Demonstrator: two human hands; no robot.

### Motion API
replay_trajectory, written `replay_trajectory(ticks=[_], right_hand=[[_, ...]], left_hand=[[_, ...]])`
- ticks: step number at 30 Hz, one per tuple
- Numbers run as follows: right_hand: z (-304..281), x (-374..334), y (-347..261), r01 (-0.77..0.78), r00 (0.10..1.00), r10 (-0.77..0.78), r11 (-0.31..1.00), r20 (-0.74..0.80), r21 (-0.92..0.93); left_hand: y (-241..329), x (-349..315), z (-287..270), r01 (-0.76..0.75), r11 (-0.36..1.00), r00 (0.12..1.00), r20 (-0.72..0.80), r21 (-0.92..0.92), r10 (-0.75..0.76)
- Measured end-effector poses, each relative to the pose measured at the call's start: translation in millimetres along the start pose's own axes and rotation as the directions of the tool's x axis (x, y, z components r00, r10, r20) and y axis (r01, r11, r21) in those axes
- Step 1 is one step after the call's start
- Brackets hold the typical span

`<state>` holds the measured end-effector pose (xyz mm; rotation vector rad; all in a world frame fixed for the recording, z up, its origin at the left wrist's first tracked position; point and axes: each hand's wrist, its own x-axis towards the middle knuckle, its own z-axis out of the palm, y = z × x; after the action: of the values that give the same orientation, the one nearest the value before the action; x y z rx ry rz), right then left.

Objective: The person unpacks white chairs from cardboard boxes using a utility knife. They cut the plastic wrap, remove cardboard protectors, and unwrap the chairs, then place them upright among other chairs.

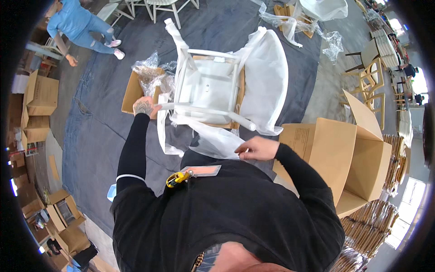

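Observation:
In front of me a white chair [208, 109] lies with its legs pointing up toward me, over a brown cardboard piece. White foam wrap [218, 141] hangs in strips from its legs, and a broad wrapped curved part [267, 81] spreads on its right. My left hand [145, 106] is closed around the end of the chair's near left leg. My right hand [259, 148] has its fingers bent and pinched at the edge of the foam wrap by my waist. Its fingertips are partly hidden.
An open cardboard box [130, 93] with clear plastic wrap stands left of the chair. A large open carton [333, 145] is close on my right. A person in blue [81, 25] stands at far left. A dark cloth [97, 136] covers the floor.

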<state>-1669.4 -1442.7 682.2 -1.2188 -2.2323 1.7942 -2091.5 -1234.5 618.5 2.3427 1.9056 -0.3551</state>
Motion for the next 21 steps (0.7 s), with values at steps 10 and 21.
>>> replay_trajectory(ticks=[10, 21], right_hand=[[-237, 179, 158, 0.039, 0.065, 0.605, 0.793, -0.794, 0.608], [-381, 217, 112, 0.231, -0.563, 0.232, 0.966, -0.793, 0.118]], left_hand=[[-10, 24, 5, -0.243, 0.97, 0.967, 0.083, 0.002, 0.242], [-20, 20, 33, -0.093, 0.994, 0.949, 0.295, -0.065, 0.108]])
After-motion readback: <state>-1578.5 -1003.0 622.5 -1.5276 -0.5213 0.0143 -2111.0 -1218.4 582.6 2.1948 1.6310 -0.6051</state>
